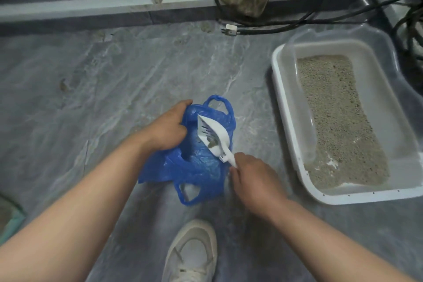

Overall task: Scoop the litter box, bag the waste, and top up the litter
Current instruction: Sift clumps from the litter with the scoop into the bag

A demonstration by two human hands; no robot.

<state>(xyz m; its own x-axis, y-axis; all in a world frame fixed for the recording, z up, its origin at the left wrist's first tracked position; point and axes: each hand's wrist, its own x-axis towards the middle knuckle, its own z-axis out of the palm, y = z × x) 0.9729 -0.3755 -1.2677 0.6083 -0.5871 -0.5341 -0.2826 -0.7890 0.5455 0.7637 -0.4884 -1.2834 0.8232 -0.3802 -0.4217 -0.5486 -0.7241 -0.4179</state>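
Fingers of the left hand, at centre frame, are curled round the left rim of the crumpled blue plastic carrier bag and hold its mouth open on the grey marbled floor. Inside that mouth sits the white slotted plastic litter scoop, its long axis running from the blade at upper left down to the handle at lower right. A few dark clumps of waste lie low in the blade, near the handle end, already over the opening. Just right of the bag, the right hand pinches the handle's end, fingers closed on it. Tipping the scoop should drop the clumps straight into the bag, I judge. Further right, well apart from both hands, the white rectangular plastic litter box holds a thin bed of pale grey litter.
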